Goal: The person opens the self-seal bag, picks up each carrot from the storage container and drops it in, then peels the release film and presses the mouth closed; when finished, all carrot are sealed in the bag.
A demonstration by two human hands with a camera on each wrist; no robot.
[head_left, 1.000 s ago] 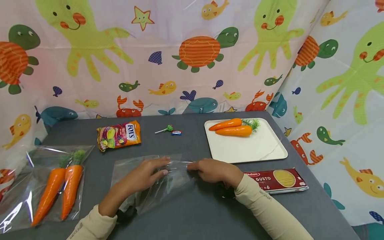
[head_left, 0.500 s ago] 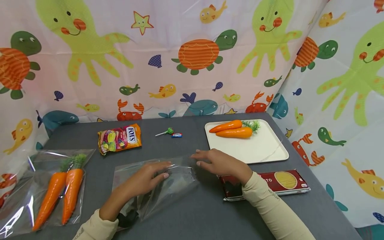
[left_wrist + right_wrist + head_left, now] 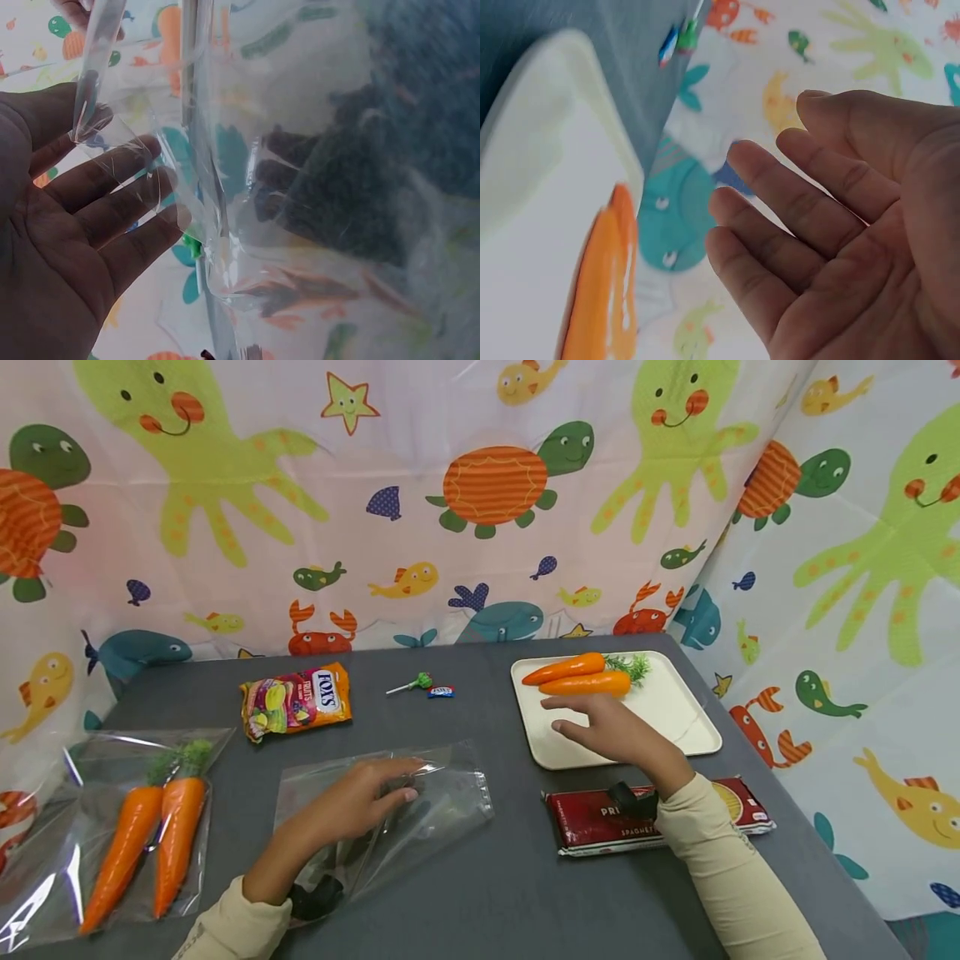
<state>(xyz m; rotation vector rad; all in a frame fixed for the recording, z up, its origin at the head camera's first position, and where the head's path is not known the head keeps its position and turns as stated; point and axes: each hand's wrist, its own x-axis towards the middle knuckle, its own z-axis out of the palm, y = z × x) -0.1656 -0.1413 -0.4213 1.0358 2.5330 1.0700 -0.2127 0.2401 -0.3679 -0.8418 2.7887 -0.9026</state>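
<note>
While the left hand [image 3: 352, 802] still presses the clear bag [image 3: 420, 802] flat mid-counter, the right hand [image 3: 611, 735], fingers loose and empty, has left it for the carrots [image 3: 577, 678] on the tray [image 3: 675, 727] at the far right corner.

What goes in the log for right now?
left hand: rests on clear bag | right hand: open above tray, near carrots
</note>
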